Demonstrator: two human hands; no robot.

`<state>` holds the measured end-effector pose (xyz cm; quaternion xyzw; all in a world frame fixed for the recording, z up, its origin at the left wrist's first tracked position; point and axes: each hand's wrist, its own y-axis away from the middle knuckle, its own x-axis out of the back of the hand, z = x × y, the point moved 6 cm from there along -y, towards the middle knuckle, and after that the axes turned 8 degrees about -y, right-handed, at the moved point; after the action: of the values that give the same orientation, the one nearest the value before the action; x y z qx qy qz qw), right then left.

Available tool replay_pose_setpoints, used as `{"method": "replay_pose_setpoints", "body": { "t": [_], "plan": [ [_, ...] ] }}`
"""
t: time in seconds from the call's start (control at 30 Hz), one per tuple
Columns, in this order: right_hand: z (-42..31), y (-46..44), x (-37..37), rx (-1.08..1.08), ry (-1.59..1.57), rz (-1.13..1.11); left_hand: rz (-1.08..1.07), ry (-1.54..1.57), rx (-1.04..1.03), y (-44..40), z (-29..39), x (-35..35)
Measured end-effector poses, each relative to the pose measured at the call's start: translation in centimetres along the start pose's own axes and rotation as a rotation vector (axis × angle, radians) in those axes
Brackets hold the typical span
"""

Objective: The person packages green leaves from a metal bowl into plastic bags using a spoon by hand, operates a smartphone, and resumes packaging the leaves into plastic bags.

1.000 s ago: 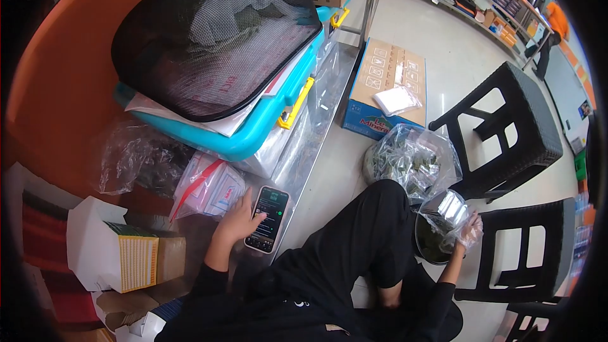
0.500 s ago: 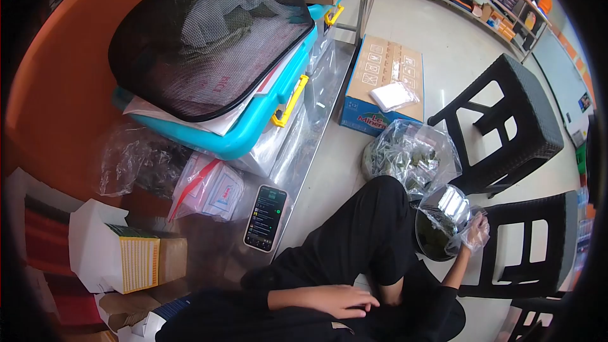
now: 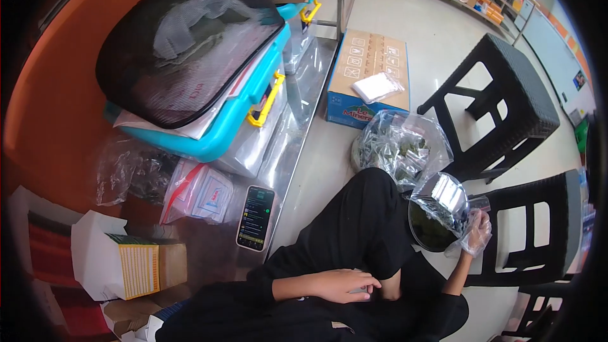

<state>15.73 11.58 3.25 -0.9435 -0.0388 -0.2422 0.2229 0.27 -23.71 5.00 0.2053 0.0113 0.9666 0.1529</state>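
My left hand [image 3: 347, 285] rests across my lap, its fingers loosely extended and nothing seen in it. A clear plastic glove covers my right hand [image 3: 476, 233], whose fingers are closed on the edge of a clear plastic bag [image 3: 447, 195]. That bag lies over the rim of a dark round container [image 3: 430, 228] with dark green contents. Just behind it sits a larger clear bag [image 3: 402, 147] holding green stuff and small clear packets. The lit phone [image 3: 255, 218] lies face up on the metal surface, away from both hands.
Black stools [image 3: 532, 228] stand at the right. Beyond the larger bag is a blue and brown carton [image 3: 367, 76] with a white packet on top. At the left are a turquoise-lidded box [image 3: 215, 142] under a black mesh cover [image 3: 190, 50], and an opened white carton [image 3: 95, 253].
My left hand has left the phone and come down to my lap. My right hand remains at the bag by the container. The view has shifted slightly.
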Motion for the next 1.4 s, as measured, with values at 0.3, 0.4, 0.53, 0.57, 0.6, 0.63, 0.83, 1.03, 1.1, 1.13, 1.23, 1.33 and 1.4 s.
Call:
{"method": "replay_pose_setpoints", "body": {
  "t": [0.3,0.4,0.53,0.57,0.6,0.63,0.83,1.03,1.1,1.13,1.23,1.33,1.4],
  "plan": [
    [1.0,1.0,0.6,-0.015,-0.031,0.042,-0.063,0.113,-0.017,-4.3,0.5,-0.3],
    [1.9,1.2,0.4,-0.057,-0.063,0.038,0.150,0.096,0.031,-5.8,1.3,2.9],
    [1.8,1.4,0.3,-0.063,-0.258,0.065,0.740,-0.343,0.066,-3.0,2.0,9.1],
    [2.7,1.5,-0.1,-0.061,-0.288,0.059,0.849,-0.399,0.145,-1.3,1.1,10.0],
    [2.5,1.6,0.0,-0.048,-0.203,0.060,0.962,-0.461,0.232,0.6,-0.1,10.8],
    [1.4,1.4,0.5,-0.034,-0.125,0.053,1.017,-0.561,0.343,2.7,-1.3,11.3],
    [3.2,1.7,-0.7,-0.079,-0.313,0.034,1.123,-0.901,0.975,16.3,-7.2,12.0],
    [4.4,2.0,-1.2,-0.077,-0.417,0.005,1.116,-0.816,1.178,19.6,-11.1,12.1],
    [4.3,2.4,-1.2,-0.095,-0.424,0.003,1.074,-0.826,1.206,18.8,-11.6,12.7],
    [4.2,2.5,-1.1,-0.103,-0.427,0.003,1.054,-0.830,1.219,18.3,-11.6,13.1],
    [4.4,2.7,-0.7,-0.146,-0.389,-0.017,1.037,-0.749,1.300,17.7,-11.4,13.8],
    [4.8,2.6,-0.4,-0.140,-0.341,-0.034,1.017,-0.736,1.303,17.9,-12.1,13.7],
    [5.0,2.5,-0.4,-0.145,-0.368,-0.042,1.018,-0.734,1.290,18.2,-12.2,13.5]
  ]
}}
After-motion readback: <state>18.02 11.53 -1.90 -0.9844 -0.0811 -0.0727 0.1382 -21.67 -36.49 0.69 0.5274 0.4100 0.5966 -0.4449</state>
